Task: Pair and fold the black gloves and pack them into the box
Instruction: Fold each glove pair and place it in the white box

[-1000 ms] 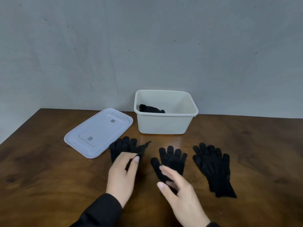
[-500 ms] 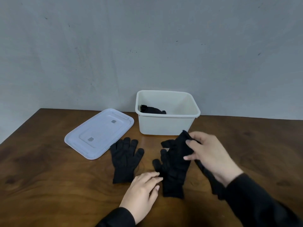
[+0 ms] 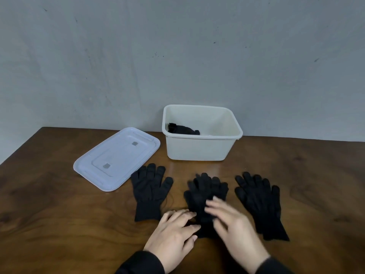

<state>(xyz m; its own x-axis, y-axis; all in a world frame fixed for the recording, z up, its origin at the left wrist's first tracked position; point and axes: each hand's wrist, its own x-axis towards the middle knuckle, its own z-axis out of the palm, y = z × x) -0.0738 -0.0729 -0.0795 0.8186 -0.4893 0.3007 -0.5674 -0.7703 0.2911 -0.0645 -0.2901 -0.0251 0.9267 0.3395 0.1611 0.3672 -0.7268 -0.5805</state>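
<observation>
While your left hand (image 3: 173, 228) rests with loosely spread fingers at the left edge of the middle gloves (image 3: 205, 196), your right hand (image 3: 235, 228), blurred, lies flat on them with fingers straight and slightly apart. Their black fingertips stick out far of yours. One glove (image 3: 150, 190) lies left, a pair (image 3: 258, 202) right. The box (image 3: 201, 149) stands far, holding folded gloves (image 3: 182, 129), and the lid (image 3: 116, 157) lies to its left.

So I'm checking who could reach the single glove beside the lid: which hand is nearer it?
Left. The left hand lies just right of that glove's cuff; the right hand is farther right, over the middle gloves.
</observation>
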